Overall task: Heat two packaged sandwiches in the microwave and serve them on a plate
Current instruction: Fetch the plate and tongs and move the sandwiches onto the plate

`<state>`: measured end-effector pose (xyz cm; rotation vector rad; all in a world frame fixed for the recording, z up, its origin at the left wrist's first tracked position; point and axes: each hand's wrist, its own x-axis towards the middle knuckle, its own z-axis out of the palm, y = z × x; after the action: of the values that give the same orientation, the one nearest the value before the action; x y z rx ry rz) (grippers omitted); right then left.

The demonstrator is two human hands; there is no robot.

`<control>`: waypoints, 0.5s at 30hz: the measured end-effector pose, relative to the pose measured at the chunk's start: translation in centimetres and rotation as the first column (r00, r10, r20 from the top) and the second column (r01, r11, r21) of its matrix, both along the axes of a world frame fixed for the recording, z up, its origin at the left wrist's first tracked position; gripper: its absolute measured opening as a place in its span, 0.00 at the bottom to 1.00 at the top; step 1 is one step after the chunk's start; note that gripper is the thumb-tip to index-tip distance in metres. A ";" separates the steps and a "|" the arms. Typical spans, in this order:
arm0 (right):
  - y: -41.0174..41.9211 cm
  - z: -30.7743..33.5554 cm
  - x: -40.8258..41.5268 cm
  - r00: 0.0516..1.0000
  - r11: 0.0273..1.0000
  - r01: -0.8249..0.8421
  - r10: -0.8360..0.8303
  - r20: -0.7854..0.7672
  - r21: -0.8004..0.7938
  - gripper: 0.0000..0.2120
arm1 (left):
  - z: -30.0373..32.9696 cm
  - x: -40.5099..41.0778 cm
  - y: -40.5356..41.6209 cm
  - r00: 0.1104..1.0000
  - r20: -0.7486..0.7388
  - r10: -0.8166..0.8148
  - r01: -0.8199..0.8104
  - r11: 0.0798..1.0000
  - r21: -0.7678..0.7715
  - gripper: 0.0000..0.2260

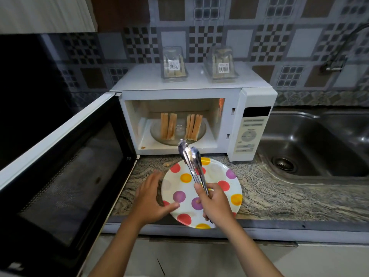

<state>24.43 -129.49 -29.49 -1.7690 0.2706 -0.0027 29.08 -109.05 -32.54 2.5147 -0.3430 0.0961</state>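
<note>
Door (65, 176) swung wide at left, microwave (179, 90) open behind. Left hand (151, 198) fingers straight, resting on plate (215, 168) rim at counter (279, 196) edge. Two sandwiches (168, 125) (193, 126) upright on turntable (177, 140), long edges running front to back, straight ahead of tongs (191, 158). Right hand (215, 202) curled round tongs, tips nearly together, aimed at cavity mouth; nearer hand for the pickup, likely the right sandwich first. Two clear packs (174, 64) (221, 64) on microwave top, barcode stickers only, text unreadable. Panel (249, 132) writing too blurred. Sink (319, 144) at right.
</note>
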 end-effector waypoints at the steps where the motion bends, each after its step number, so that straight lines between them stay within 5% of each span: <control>1: -0.1 0.0 0.3 1.000 1.000 0.006 -0.006 0.011 -0.011 0.15 | -0.5 0.2 0.6 0.999 -0.022 -0.023 0.024 0.997 0.077 0.52; 5: -0.6 0.3 2.3 0.999 0.994 0.053 -0.051 0.014 -0.091 0.20 | -1.8 0.0 1.1 0.992 -0.001 -0.127 0.123 0.960 0.253 0.52; 15: -0.3 3.6 10.8 0.983 0.930 0.104 -0.150 -0.107 -0.354 0.22 | -2.3 0.1 1.2 0.985 -0.002 -0.174 0.165 0.930 0.329 0.47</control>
<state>35.26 -129.74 -25.90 -2.1040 0.5071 -0.0278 29.19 -107.81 -34.82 2.8000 -0.6325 0.0038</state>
